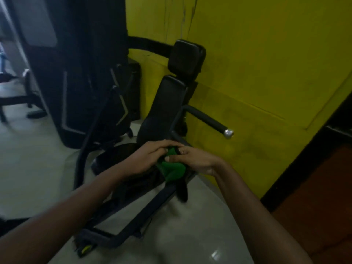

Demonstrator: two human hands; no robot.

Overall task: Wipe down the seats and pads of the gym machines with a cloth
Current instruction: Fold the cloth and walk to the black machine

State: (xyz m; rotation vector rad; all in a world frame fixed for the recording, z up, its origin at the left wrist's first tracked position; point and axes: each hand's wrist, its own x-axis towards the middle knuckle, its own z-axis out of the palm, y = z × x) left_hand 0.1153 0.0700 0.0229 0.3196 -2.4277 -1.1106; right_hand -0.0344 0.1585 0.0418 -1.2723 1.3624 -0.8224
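2 hands meet just below the foot of the black back pad [167,105] of a gym machine, and between them sits the green cloth [172,168] — bunched up, held in the air in front of the machine rather than laid on any padding. the left hand [150,157] covers the cloth's upper edge, its fingers [167,143] curled over the fabric and gripping it. the right hand [196,159] holds the other side, thumb [171,159] pressed onto the green and the fingers folded round it; the blur hides how tightly. above the back pad stands a squarish black head pad [185,60]. to the right of the back pad a black handle [207,119] with a silver end cap juts out toward the yellow wall [266,73] behind it. below the back pad, past the hands, the dark metal frame [144,208] runs along the pale floor [171,235]. left of the back pad rises a tall black tower [85,73] of the machine, and further left — well apart — an office chair [19,100] shows in part.
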